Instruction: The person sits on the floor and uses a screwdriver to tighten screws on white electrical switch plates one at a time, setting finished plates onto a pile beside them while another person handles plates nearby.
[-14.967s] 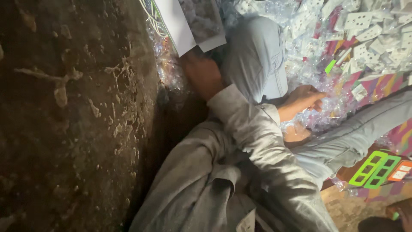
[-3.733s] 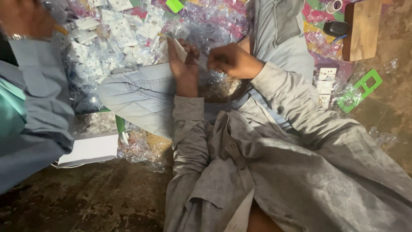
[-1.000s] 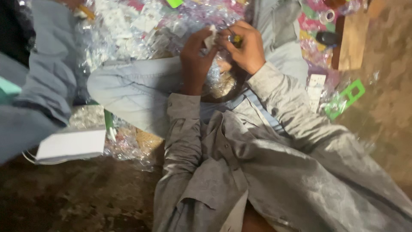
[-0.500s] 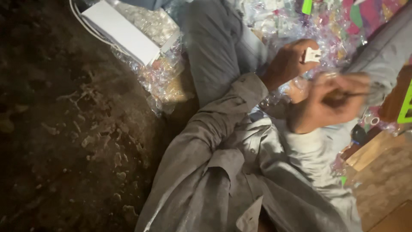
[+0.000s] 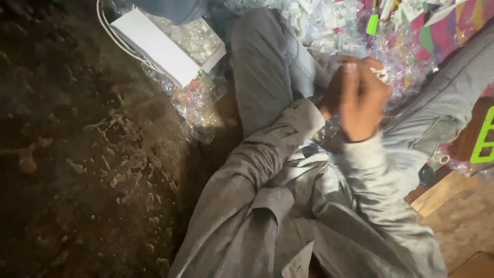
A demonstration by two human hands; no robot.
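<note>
My two hands meet over my lap, blurred by motion. My right hand (image 5: 363, 100) is in front with its back toward the camera and its fingers pointing up. It overlaps my left hand (image 5: 332, 95), which is mostly hidden behind it. A small white piece (image 5: 381, 75) peeks out at the fingertips between the two hands. My grey sleeves and trouser leg (image 5: 267, 67) fill the middle of the view.
A white box (image 5: 159, 46) with a white cable lies at the upper left on clear plastic bags (image 5: 200, 103). Bagged small white parts (image 5: 329, 13) cover a colourful mat (image 5: 437, 25). A green plastic frame (image 5: 484, 138) and a wooden board (image 5: 437, 193) are at the right; the dirt floor (image 5: 77, 154) is at the left.
The view has swung a little. My right hand has come up in front of my left hand, which held the small white piece half a second ago.
</note>
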